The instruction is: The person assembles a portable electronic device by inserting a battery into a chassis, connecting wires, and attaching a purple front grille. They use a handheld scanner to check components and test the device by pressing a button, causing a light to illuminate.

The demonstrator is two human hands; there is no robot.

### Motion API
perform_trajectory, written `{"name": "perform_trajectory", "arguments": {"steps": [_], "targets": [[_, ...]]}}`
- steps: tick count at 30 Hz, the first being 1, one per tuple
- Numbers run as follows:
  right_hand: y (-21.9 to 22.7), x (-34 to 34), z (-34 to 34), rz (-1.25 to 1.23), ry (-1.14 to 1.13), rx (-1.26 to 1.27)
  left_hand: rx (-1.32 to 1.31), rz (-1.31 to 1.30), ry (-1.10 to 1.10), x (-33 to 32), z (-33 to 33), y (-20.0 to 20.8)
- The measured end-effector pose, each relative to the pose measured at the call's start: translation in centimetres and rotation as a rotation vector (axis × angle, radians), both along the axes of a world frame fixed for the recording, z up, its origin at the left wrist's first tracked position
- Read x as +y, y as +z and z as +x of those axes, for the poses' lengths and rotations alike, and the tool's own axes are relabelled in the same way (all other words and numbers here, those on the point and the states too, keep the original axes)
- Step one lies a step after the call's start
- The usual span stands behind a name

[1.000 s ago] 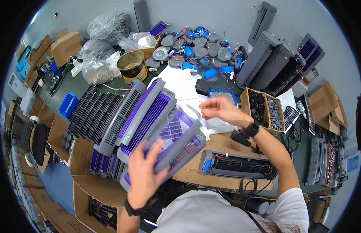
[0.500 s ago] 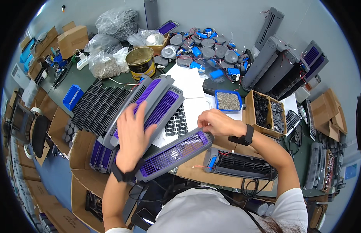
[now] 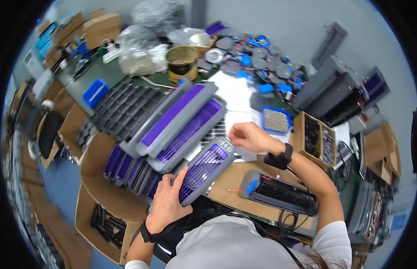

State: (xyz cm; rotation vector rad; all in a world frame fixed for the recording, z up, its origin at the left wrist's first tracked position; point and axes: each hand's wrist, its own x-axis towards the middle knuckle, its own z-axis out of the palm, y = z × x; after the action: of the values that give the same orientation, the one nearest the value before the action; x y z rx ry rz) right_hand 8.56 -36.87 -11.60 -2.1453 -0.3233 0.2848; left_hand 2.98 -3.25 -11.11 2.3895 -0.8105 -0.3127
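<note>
The long grey housing panel with a purple slatted grille (image 3: 207, 167) lies tilted in front of the person's torso, just beside a stack of similar purple-grilled housings (image 3: 172, 115) and over the near edge of the worktop (image 3: 98, 71). It looks like moulded plastic: probably light and stiff, a little slick, its thin slats easily cracked under pressure. The solid side rims and the end with the button pad (image 3: 225, 145) seem the safest holds. The left hand (image 3: 167, 199) is clamped on its lower end, thumb and fingers spread. The right hand (image 3: 250, 136) has curled fingers at the upper end; blur hides whether they grip. Beyond, a slatted black-and-grey unit (image 3: 282, 192) rests on flat cardboard (image 3: 226, 193).
</note>
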Motion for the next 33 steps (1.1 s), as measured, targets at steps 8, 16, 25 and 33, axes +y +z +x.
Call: {"name": "perform_trajectory", "arguments": {"steps": [8, 16, 25, 33], "targets": [[-14.2, -8.3, 0.4, 0.043, 0.015, -0.076, -0.162, -0.032, 0.085, 0.1, -0.7, -3.6], [-10.3, -6.3, 4.7, -0.581, 0.705, -0.223, -0.241, 0.155, 0.208, -2.2, -1.1, -6.5], [-9.7, -4.3, 3.0, -0.296, 0.471, -0.231, -0.176, 0.174, 0.196, -2.9, -0.6, -6.3], [-1.1, -2.2, -2.3, -0.281, -0.001, -0.605, -0.109, 0.16, 0.137, -2.0, -0.6, -2.6]]}}
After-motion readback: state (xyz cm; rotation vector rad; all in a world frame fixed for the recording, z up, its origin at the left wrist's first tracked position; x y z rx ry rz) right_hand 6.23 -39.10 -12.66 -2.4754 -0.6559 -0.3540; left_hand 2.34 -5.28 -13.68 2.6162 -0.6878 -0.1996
